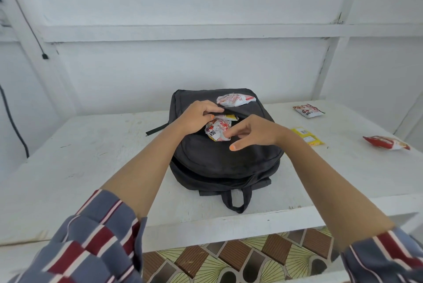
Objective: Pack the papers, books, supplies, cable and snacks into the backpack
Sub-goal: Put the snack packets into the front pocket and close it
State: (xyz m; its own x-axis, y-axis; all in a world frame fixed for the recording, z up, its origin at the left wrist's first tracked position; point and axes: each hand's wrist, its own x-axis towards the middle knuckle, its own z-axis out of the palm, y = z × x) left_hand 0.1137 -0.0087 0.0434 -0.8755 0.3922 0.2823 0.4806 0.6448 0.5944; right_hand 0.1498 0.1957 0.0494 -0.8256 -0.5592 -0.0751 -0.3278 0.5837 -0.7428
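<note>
A black backpack (pixel 229 159) lies flat on the white table (pixel 91 157), handle toward me. My left hand (pixel 196 118) grips the upper edge of its front pocket opening. A red-and-white snack packet (pixel 217 130) sticks half out of that pocket, with a yellow packet (pixel 229 116) just behind it. My right hand (pixel 254 133) hovers over the pocket, fingers apart, fingertips touching the red-and-white packet's edge. Another white-and-red snack packet (pixel 235 99) rests on top of the backpack's far end.
To the right on the table lie a white-and-red snack packet (pixel 307 110), a yellow packet (pixel 307 136) partly behind my right wrist, and a red packet (pixel 386 142). A black cable (pixel 13 120) hangs down the left wall. White shelving rises behind the table.
</note>
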